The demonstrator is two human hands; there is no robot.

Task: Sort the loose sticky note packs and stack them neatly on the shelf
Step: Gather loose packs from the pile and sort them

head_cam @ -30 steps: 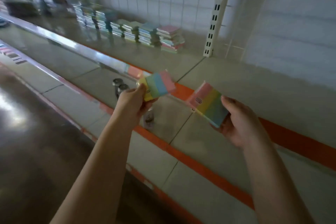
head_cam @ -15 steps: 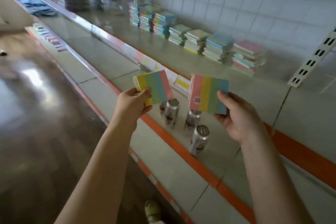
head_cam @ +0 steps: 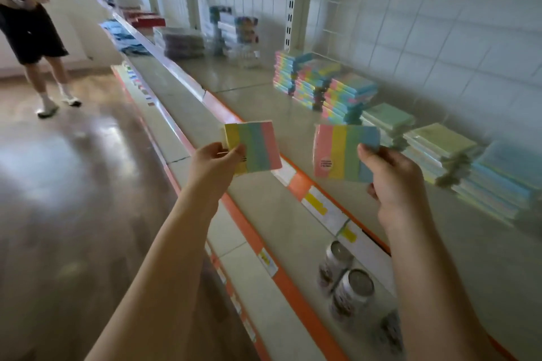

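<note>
The left hand point(head_cam: 215, 160) pinches 1 striped pack point(head_cam: 252, 147) by its lower left corner, thumb on the face and fingers behind; the right hand point(head_cam: 391, 177) grasps a 2nd striped pack point(head_cam: 343, 152) by its lower right corner the same way; both packs are held up in the air, faces toward the person, over the front lip of the shelf point(head_cam: 264, 102) and well short of the goods at the back; I'd say the step in hand is the carry, with the sorting already settled for these 2, since both show the same 4 bands; the left one runs yellow, green, blue, pink, and the right one runs pink, yellow, green, blue with a small dark round mark near its bottom edge; each looks thin, flat and wrapped, so it should lie flat easily but might slide on the one below; beyond the hands, against the tiled back wall, stand the striped stacks point(head_cam: 319, 82), 3 piles close together, and to their right lower piles of plain green packs point(head_cam: 387, 120), then yellowish and blue ones; the next move, to my eye, calls for reaching past the plain piles to the striped ones and squaring each pack's edges on top; on the lower shelf below stand a few cans point(head_cam: 352, 290); another person point(head_cam: 32, 23) is far down the aisle.
</note>
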